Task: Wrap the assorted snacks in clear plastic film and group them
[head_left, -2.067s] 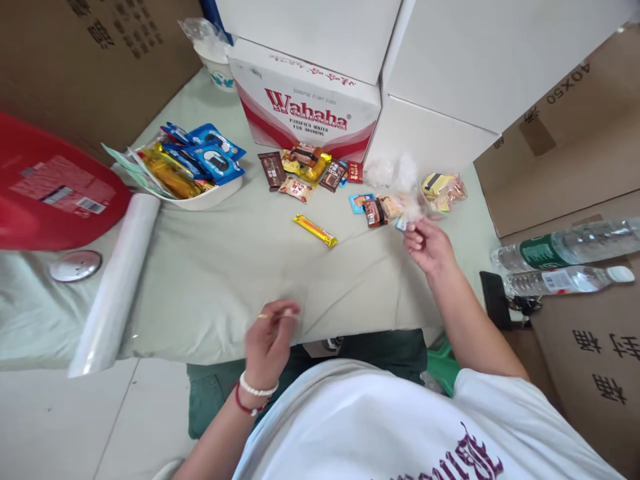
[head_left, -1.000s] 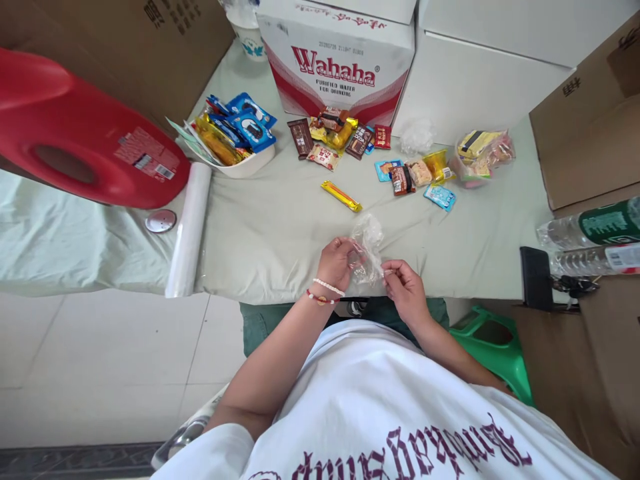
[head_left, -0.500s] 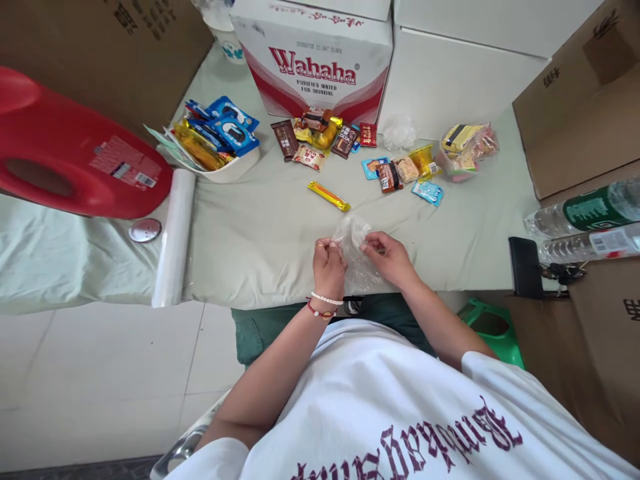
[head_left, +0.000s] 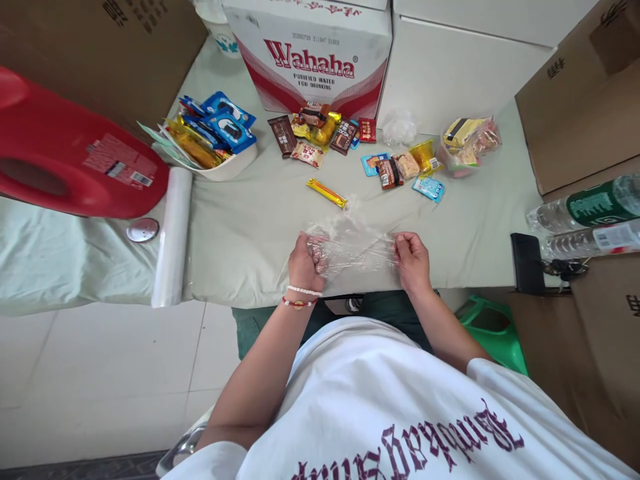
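Observation:
A clear plastic bag is stretched wide between my two hands just above the near edge of the pale green cloth. My left hand is closed in a fist on the bag's left side. On the bag's right side, my right hand is closed too. The bag looks empty. A yellow snack bar lies on the cloth just beyond the bag.
Small wrapped snacks lie before a Wahaha box; more snacks and a filled clear bag sit right. A white bowl of packets, a bag roll, a red jug, water bottles.
My right hand drew a clear bag from the snack pile to the near edge. Both hands worked at its mouth, then pulled apart, spreading the bag wide.

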Available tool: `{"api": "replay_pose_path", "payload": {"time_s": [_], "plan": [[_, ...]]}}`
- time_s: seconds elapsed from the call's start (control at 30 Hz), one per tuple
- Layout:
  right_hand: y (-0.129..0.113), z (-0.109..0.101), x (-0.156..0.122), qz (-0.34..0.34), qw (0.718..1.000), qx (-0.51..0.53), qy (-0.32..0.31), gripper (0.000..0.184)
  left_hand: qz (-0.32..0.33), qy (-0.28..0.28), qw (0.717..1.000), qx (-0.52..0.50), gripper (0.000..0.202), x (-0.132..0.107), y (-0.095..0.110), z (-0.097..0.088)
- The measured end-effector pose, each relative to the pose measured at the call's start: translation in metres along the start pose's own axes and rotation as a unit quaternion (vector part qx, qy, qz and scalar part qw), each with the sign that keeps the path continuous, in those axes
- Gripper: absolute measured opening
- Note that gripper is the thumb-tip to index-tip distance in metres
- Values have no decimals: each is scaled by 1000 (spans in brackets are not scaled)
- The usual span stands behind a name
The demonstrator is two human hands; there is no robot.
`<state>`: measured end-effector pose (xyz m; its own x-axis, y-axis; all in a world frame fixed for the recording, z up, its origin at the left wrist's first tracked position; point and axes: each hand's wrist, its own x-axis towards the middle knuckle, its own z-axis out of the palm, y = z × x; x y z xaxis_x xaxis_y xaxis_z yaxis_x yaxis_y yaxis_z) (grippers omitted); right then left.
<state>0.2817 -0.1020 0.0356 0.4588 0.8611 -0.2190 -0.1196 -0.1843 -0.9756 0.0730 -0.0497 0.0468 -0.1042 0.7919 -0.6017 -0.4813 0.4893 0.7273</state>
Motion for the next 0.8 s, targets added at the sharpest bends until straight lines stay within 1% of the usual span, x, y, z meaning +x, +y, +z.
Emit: {"api": "replay_pose_path", "payload": {"time_s": [0.1,0.17,0.2,0.27,0.3,0.33,0.37,0.4,0.43,0.47,0.5,0.53,0.57,0.6,0.63,0.67,0.7,0.8], "plan": [[2,-11,-2,17,995,-49,-83,50,-36,-17,999,-16,49,1,2,-5],[4,-15,0,3,987,-104,-121,46,-21,-1,1000,16,43,4,6,-13],[5,-15,2,-8,985,-127,-119,42,1,20,999,43,36,6,9,-17],[7,-15,6,-24,985,-146,-88,36,57,83,989,105,20,10,16,-29],[8,-14,8,-30,986,-146,-69,35,93,123,978,139,15,11,19,-35],[8,-12,9,-34,987,-145,-53,34,137,166,961,176,14,11,22,-40],[9,-10,10,-39,988,-147,-40,33,192,205,934,219,18,9,24,-45],[9,-9,10,-46,987,-152,-33,33,258,231,900,266,23,5,26,-48],[9,-7,9,-54,985,-161,-30,33,327,229,859,319,27,-1,26,-50],[9,-5,8,-62,983,-172,-31,33,390,189,819,376,28,-7,26,-49],[8,-4,7,-70,980,-182,-37,34,434,111,783,433,27,-12,24,-46],[7,-3,6,-77,978,-190,-45,34,453,10,748,485,25,-17,22,-42],[6,-2,6,-85,976,-195,-54,34,448,-89,714,531,24,-20,20,-36],[4,-2,6,-92,974,-200,-61,33,429,-164,682,569,25,-21,18,-28],[3,-3,6,-100,972,-204,-64,33,404,-202,658,603,27,-19,16,-21],[1,-5,6,-109,970,-208,-64,32,381,-206,641,634,29,-16,16,-14],[0,-7,7,-117,968,-213,-59,31,361,-187,629,663,32,-11,16,-8],[-1,-20,9,-128,966,-222,-28,30,327,-104,599,723,44,6,22,1]]}}
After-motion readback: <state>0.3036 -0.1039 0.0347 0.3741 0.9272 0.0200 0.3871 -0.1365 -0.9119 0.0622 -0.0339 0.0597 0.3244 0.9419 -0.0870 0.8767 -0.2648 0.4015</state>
